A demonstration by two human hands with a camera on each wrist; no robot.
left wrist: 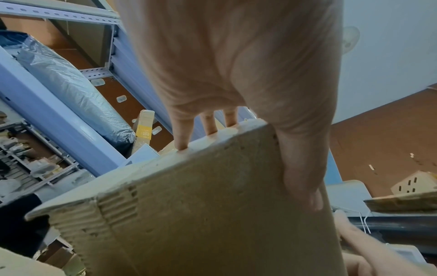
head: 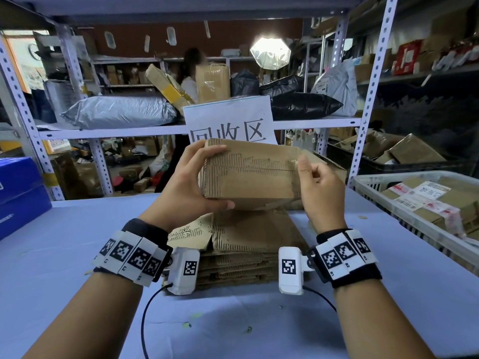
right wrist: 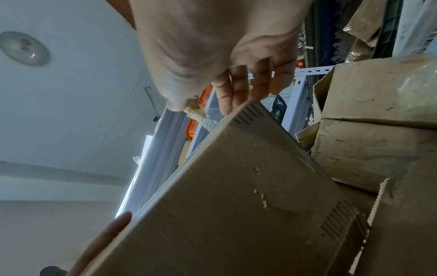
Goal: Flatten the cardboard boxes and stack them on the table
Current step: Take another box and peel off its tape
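Note:
A small brown cardboard box [head: 248,174] with torn, ribbed patches is held in the air above a stack of flattened cardboard [head: 248,244] on the pale blue table [head: 77,229]. My left hand [head: 189,182] grips the box's left end, fingers over the top edge and thumb under the bottom. In the left wrist view the thumb [left wrist: 302,168] lies along the box face [left wrist: 201,214]. My right hand [head: 311,174] is at the box's upper right corner. There, thumb and fingers [right wrist: 227,97] pinch a torn strip of tape [right wrist: 195,112] above the box [right wrist: 236,186].
A white plastic basket [head: 368,185] with taped parcels stands at the right. A blue box [head: 18,193] sits at the left table edge. A paper sign [head: 228,120] hangs on the shelf rack behind, where a person [head: 191,79] stands. Loose opened boxes [right wrist: 378,130] lie behind the held box.

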